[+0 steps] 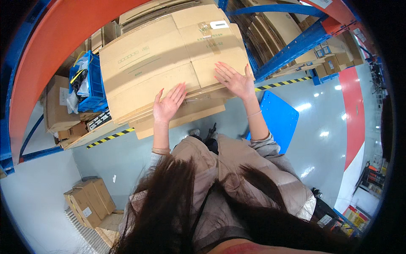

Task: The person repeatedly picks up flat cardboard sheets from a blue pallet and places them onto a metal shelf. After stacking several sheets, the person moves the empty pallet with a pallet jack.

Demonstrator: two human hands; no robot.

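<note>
My left hand (168,104) is palm up at the near edge of a stack of flattened cardboard boxes (152,79), its thumb spread and its fingers extended. My right hand (236,80), also palm up with thumb apart, is over the stack's near right corner. Both hands are bare and hold nothing. Whether they rest on the cardboard or hover just above it, I cannot tell. The top sheet bears green print, a strip of clear tape (208,38) and a white label (219,24). More cardboard sheets (184,116) jut out beneath it.
Blue rack uprights (293,47) and an orange beam (38,63) frame the stack. A blue crate (92,85) holding plastic bags stands left. A blue flat panel (279,117) lies right on the grey floor. Brown cartons (90,201) sit behind me at lower left.
</note>
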